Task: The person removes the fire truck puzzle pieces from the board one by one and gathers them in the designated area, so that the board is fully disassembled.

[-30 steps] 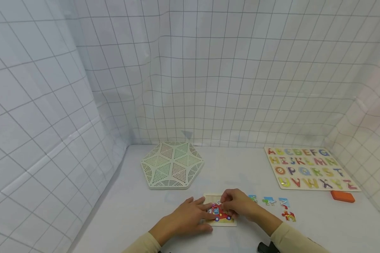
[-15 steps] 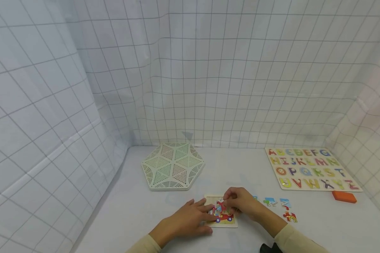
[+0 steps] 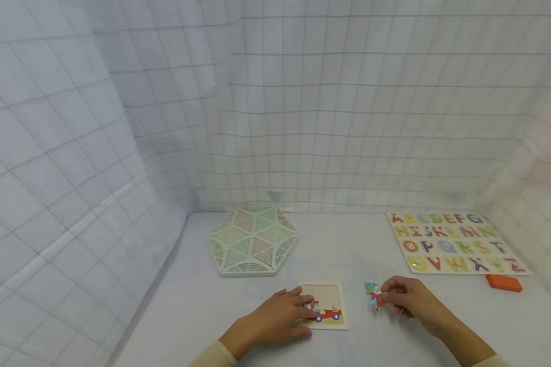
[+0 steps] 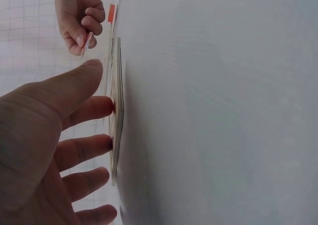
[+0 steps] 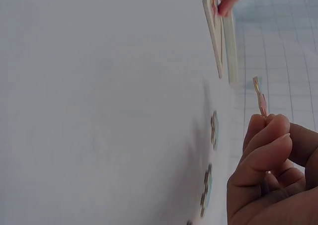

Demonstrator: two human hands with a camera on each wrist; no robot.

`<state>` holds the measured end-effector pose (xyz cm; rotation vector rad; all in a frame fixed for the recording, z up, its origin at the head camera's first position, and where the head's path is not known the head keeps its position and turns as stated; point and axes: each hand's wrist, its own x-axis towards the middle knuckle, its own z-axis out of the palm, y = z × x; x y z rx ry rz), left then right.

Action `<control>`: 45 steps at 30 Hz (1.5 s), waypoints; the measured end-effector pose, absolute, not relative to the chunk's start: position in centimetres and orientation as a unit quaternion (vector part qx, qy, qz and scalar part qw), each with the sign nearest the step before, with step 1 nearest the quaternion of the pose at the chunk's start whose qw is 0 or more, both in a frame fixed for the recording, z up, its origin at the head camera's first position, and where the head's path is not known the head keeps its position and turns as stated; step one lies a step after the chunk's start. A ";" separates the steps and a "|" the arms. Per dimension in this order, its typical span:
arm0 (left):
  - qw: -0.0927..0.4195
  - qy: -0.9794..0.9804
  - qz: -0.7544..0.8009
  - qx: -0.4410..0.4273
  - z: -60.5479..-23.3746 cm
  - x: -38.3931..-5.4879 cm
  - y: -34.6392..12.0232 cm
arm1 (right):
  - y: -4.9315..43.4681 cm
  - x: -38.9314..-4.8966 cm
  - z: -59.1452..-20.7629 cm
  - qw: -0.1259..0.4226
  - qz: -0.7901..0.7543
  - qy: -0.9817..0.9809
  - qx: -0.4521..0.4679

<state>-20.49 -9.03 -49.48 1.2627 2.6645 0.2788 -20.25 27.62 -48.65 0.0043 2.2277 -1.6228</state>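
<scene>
My left hand (image 3: 277, 318) lies on the left part of a small wooden puzzle board (image 3: 323, 294), fingers extended and fingertips touching it. Red vehicle pieces with blue wheels (image 3: 328, 315) fill the board's lower part, while bare wood shows above. To the right, my right hand (image 3: 415, 303) pinches a red and white puzzle piece (image 3: 377, 299) between thumb and fingers. The right wrist view shows this puzzle piece (image 5: 261, 97) edge-on, raised off the table. A blue and green puzzle piece (image 3: 369, 288) shows just behind it in the head view.
Puzzle pieces (image 5: 207, 190) lie on the table below the right hand. An alphabet board (image 3: 454, 247) is at the back right, with an orange block (image 3: 503, 282) at its front corner. A pale hexagonal perforated board (image 3: 252, 242) lies at the back left. Gridded white curtains surround the table.
The right hand has lifted the red and white puzzle piece from the board and carried it to the right. Bare wood now shows where it was. The left hand has stayed in place.
</scene>
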 end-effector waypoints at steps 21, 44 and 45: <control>0.084 0.899 0.109 0.415 -49.4 -20.7 -9.2 | 30.9 -18.9 -48.7 0.150 -0.418 0.896 0.014; 0.061 0.942 0.101 0.315 -49.1 -21.1 -8.8 | 26.2 -20.8 -47.1 0.134 -0.448 0.884 0.003; 0.064 0.943 0.099 0.310 -49.1 -21.1 -8.7 | 25.3 -21.0 -47.0 0.141 -0.463 0.875 -0.009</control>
